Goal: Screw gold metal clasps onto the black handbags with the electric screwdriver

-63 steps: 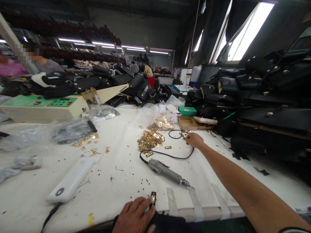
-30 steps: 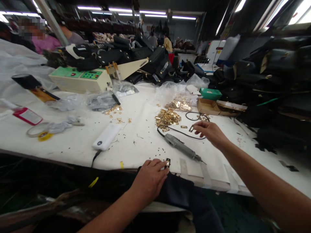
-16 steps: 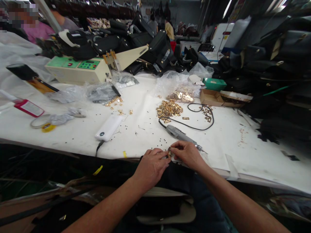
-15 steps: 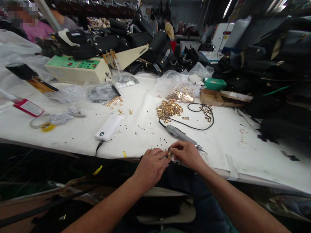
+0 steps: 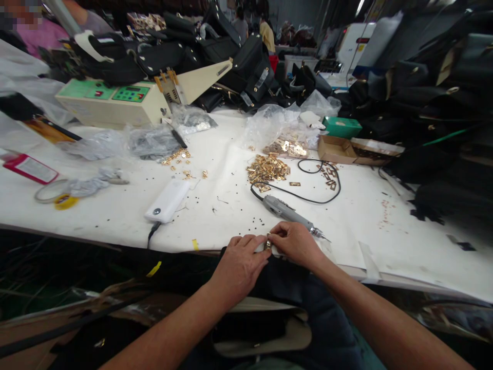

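**Gold fitting (image 5: 268,243) between both hands, at the counter (image 5: 215,226) edge**

The right hand (image 5: 296,244) pinches it, grip nearly closed; the left hand (image 5: 239,263) touches its other side, whether gripping I cannot tell. Likely light, stiff, slick: best held by the edges.

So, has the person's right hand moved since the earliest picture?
Yes: judged against the open cardboard box, the right hand has come nearer the camera and leftward, now beside the left hand at a small gold-coloured part.
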{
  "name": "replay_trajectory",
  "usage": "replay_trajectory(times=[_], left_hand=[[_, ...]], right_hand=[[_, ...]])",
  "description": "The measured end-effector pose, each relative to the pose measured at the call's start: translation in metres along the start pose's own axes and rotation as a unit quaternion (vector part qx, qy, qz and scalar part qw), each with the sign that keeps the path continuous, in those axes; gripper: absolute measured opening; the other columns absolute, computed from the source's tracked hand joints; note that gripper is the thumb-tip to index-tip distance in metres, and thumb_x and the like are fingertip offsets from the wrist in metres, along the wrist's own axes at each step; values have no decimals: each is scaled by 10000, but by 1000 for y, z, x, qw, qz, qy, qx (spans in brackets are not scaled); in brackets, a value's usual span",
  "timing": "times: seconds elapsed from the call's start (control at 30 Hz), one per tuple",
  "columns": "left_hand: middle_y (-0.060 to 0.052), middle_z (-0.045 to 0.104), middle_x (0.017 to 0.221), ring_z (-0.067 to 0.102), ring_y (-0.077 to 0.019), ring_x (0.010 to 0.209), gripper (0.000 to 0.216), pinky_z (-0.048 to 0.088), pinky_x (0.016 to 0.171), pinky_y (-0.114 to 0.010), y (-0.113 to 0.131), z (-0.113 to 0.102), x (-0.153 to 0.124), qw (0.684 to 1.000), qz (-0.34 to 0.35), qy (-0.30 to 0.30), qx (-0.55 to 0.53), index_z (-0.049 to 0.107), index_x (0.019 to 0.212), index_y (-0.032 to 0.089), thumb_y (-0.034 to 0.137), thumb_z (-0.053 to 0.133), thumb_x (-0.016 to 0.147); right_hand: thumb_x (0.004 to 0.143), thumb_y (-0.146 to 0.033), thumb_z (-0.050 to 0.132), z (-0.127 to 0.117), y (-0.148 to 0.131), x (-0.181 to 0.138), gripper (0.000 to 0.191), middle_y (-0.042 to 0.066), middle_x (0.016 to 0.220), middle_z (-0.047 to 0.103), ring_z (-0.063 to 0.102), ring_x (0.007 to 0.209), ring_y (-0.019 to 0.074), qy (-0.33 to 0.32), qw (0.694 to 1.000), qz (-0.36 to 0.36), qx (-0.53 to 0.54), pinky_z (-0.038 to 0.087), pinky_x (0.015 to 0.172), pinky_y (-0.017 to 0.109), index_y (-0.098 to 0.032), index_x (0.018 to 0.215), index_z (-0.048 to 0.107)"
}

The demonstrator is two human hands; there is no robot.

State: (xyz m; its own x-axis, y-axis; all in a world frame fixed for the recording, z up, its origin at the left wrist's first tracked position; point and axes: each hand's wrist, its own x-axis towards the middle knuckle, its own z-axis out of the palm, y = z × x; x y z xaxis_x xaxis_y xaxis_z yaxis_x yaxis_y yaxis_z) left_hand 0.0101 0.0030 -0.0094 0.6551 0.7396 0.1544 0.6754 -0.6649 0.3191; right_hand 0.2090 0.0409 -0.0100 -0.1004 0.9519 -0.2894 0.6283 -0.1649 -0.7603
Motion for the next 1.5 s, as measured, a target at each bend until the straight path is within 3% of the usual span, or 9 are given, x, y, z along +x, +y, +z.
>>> replay_trajectory(times=[0.23,0.4,0.6,1.3,1.5], left_hand=[[-46,628,1344,547,-237,1160,265,431,900,-423,1,-1,2,1000,3,-11,9,659,1215,276,225,563,973],[-28,629,1355,541,-238,1170,259,431,903,-427,2,-2,3,1000,-5,-24,1,650,1213,289,233,563,976],[-8,622,1377,531,-251,1179,243,418,917,-450,2,-2,4,999,-12,-34,-13,640,1208,283,240,531,996],[-12,619,1395,541,-243,1208,293,439,929,-441,0,-2,4,999,-14,-33,-11,645,1238,303,229,593,959],[-6,641,1370,558,-259,1184,269,460,936,-460,1,-4,5,1000,-14,-19,-16,659,1190,282,197,579,949]], right_hand=[[798,-253,654,-3,-3,1,122,5,625,701,628,524,150,-28,999,10,37,450,518,246,-194,774,759],[824,-243,611,-3,0,0,163,12,672,707,627,513,147,-20,997,27,67,456,507,251,-198,876,759],[785,-223,655,-3,1,1,97,6,630,687,602,548,147,-6,1000,15,17,411,503,251,-198,740,737],[781,-252,663,-4,2,6,100,6,610,666,575,527,139,-21,1000,3,4,393,501,248,-181,732,713],[846,-252,638,0,6,-7,108,1,676,686,606,580,154,35,996,-59,48,446,557,266,-200,876,728]])
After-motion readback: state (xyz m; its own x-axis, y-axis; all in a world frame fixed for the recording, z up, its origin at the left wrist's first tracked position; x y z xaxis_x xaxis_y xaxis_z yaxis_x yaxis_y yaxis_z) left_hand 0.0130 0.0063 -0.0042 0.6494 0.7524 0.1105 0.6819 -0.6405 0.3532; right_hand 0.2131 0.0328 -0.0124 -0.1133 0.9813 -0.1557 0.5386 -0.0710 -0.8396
